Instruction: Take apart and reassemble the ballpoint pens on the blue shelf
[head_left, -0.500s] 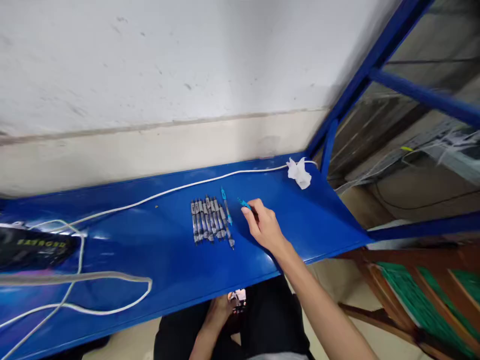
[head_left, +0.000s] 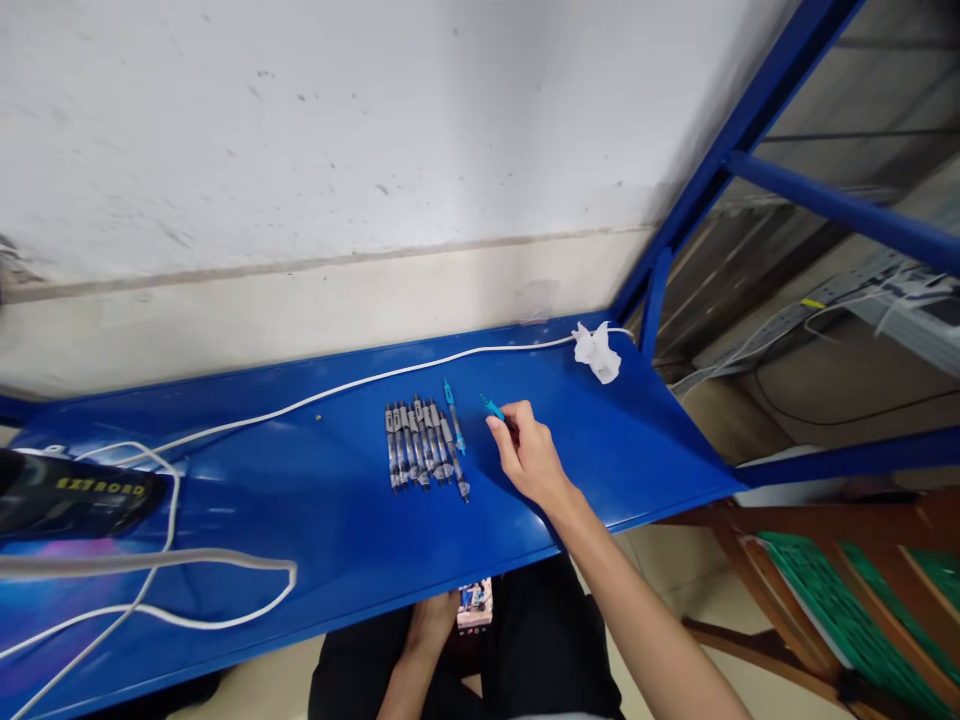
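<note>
**Right hand clamps a teal-topped pen beside the row**

Here's the right hand [head_left: 529, 455], over the blue surface [head_left: 300, 520] and to the right of the row of grey-topped pens [head_left: 420, 445], its grip closed, thumb and fingers pinching the teal-topped pen [head_left: 493, 407]. The pen's teal end pokes out, tilted up and away towards the wall. And between that hand and the row lies a second teal pen [head_left: 454, 418], just beside the row's right end!

Down below the row, past the surface's near edge, the left hand [head_left: 435, 618] is at a lit screen [head_left: 475, 605]; its fingers are partly hidden, so I can't tell how its grip stands. Beyond the row runs a white cord [head_left: 360, 382], reaching the crumpled white tissue [head_left: 598, 353], well off to the right.
</note>
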